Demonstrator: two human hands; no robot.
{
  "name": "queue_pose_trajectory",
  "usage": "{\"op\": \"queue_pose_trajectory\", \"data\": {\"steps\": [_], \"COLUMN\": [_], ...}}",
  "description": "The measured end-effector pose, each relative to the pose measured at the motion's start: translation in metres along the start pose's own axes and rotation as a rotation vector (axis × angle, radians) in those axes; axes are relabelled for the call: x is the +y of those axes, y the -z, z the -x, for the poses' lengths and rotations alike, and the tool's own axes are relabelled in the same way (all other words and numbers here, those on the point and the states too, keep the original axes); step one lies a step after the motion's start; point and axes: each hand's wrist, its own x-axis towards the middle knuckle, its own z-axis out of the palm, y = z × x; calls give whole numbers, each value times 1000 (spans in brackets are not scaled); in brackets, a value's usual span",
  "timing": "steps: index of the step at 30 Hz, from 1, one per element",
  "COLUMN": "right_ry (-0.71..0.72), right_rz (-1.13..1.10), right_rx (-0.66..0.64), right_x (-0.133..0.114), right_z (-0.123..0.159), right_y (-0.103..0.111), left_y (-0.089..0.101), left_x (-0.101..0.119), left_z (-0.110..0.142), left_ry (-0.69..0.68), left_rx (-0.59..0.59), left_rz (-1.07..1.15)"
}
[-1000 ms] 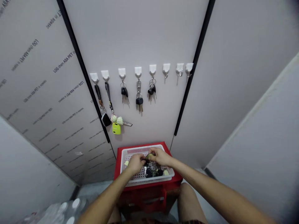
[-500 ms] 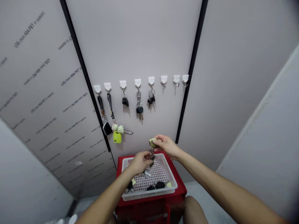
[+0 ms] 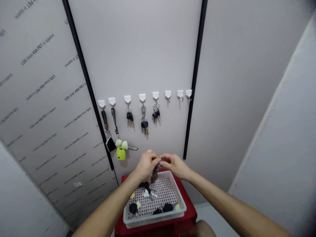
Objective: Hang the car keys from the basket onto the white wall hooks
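A pale wall panel (image 3: 138, 49) rises behind a red desk (image 3: 187, 202). Above the desk the left hand (image 3: 146, 165) arches over, its grip pinched on the top of a key bunch (image 3: 154, 177) dangling toward six o'clock. The right hand (image 3: 175, 166) reaches in from three o'clock, thumb and forefinger nearly together; whether they hold anything, I cannot tell. Farther toward six sits a white basket (image 3: 169, 192) with loose keys (image 3: 147, 193); wall hooks (image 3: 142, 98) run from ten to one.

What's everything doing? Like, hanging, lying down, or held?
Greenish keychain, held, dangling
Left hand, apparently pinching its top
Right hand, close alongside, grip unclear
White basket, face up on red stand
Loose keys, lying inside
Yellow pieces, lying inside
Lime-green fob, hanging
Black fob, hanging
Three key bunches, hanging
Wall hooks, five of eight loaded
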Motion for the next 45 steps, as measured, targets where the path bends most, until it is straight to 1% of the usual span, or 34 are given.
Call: {"op": "queue_pose_trajectory", "data": {"steps": [1, 2, 4, 6, 7, 9, 11, 13, 16, 20, 23, 25, 26, 28, 30, 31, 32, 33, 34, 36, 37, 38, 39, 40, 41, 42, 44, 45], "right_ry": [4, 5, 10, 31, 45, 71, 118, 182, 230, 137, 71, 52, 55, 105, 190, 221, 231, 216, 176, 52, -4, -56, -101, -132, -143, -138, -112, -105], "right_rz": [-6, -18, -44, -97, -132, -208, -261, -279, -269, -276, -258, -239, -226, -165, -45, 28, 100, 163, 210, 269, 299, 342, 392, 451, 511, 568, 659, 689], "right_rx": [-20, -7, 57, 128, 177, 302, 418, 479, 518, 594, 583, 577, 598, 699, 819, 846, 834, 782, 683, 396, 235, 104, -6, -86, -130, -144, -106, -79], "right_x": [-1, -3, -11, -25, -34, -54, -75, -93, -107, -105, -98, -93, -89, -77, -54, -39, -23, -5, 14, 49, 64, 77, 86, 93, 97, 99, 98, 96], "right_z": [1, 0, -4, -12, -18, -32, -48, -64, -86, -102, -105, -104, -102, -95, -83, -74, -63, -51, -37, -11, 1, 11, 19, 24, 27, 28, 25, 23], "right_y": [-1, -1, 4, 15, 23, 39, 55, 68, 81, 83, 81, 80, 80, 79, 72, 65, 55, 43, 29, -1, -17, -31, -43, -54, -63, -70, -81, -85], "left_y": [2, 4, 8, 14, 17, 24, 31, 35, 38, 35, 31, 26, 23, 14, 2, -5, -13, -22, -30, -45, -51, -55, -58, -61, -62, -62, -63, -63], "left_x": [5, 10, 21, 32, 38, 50, 62, 72, 82, 84, 79, 72, 67, 54, 33, 20, 6, -9, -24, -53, -65, -75, -84, -90, -94, -97, -99, -99], "left_z": [-4, -8, -20, -37, -46, -65, -80, -91, -100, -105, -104, -97, -92, -78, -59, -48, -36, -23, -9, 18, 30, 42, 52, 61, 67, 72, 78, 79], "left_ry": [-20, -28, -27, -25, -27, -44, -96, -164, -214, -203, -191, -182, -172, -133, -65, -21, 29, 88, 149, 267, 315, 356, 380, 391, 392, 386, 392, 419], "left_rx": [18, 41, 85, 145, 193, 328, 439, 470, 448, 387, 351, 338, 332, 303, 247, 206, 157, 106, 53, -36, -69, -93, -114, -134, -147, -153, -132, -109], "left_rz": [-18, -27, -29, 8, 43, 114, 135, 102, 41, -35, -102, -136, -141, -121, -82, -67, -58, -59, -71, -122, -150, -177, -200, -218, -237, -254, -286, -296]}}
